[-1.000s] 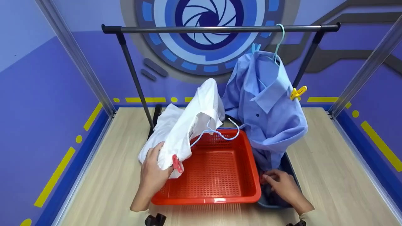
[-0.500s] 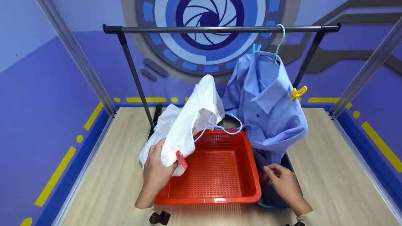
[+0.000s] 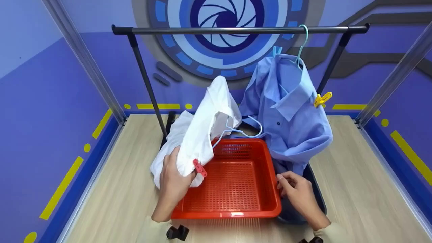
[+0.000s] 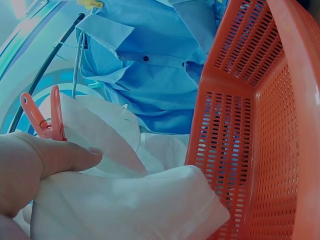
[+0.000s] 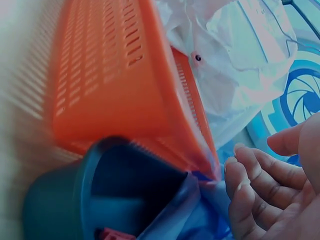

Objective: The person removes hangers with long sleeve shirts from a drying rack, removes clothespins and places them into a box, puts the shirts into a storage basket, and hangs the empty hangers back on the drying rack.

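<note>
the white shirt (image 3: 199, 138) is gripped by the left hand (image 3: 175, 180) at the left side of the red basket (image 3: 233, 214); a red clothespin (image 3: 199, 167) is clipped to it, and a blue hanger (image 3: 233, 129) is partly covered by it. the right hand (image 3: 298, 190) is held loose, fingers bent, near the dark bin (image 5: 52, 205) at the basket's right. a blue shirt (image 3: 293, 135) is hung from the rack (image 3: 216, 30) by a green hanger (image 3: 306, 36). basket and bin are carried by the worktop (image 3: 347, 168).

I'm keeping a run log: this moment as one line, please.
left hand: grips white garment | right hand: holds nothing visible, by dark bin | red peg: on white garment | blue shirt: hanging from rack
</note>
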Demonstrator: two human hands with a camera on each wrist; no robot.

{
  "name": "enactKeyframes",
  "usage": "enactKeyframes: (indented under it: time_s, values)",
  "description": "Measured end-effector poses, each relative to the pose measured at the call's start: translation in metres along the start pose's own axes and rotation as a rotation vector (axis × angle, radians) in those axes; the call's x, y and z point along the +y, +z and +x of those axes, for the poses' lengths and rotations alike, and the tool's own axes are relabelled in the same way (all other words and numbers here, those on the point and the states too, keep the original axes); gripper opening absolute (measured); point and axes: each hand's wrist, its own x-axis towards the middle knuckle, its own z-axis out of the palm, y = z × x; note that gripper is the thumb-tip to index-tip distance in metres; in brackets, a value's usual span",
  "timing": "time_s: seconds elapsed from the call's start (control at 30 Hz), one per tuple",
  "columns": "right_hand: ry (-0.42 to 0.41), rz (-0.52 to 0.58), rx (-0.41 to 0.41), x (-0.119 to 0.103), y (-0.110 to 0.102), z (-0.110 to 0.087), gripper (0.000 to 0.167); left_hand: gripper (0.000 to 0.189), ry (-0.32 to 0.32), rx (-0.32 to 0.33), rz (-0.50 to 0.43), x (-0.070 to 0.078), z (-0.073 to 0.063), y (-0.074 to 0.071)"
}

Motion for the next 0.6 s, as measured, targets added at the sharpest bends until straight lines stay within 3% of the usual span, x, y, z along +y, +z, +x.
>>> enactKeyframes:
  time_s: [0.33, 0.6]
  values:
    - [0.000, 0.021, -0.050, -0.015, 0.009, 0.001, 0.017, 0.086, -0.021, -0.029, -0.003, 0.005, -0.001, 0.004]
    - [-0.026, 0.026, -0.080, -0.025, 0.022, 0.000, 0.015, 0.087, -0.001, -0.009, -0.013, 0.004, -0.002, 0.008]
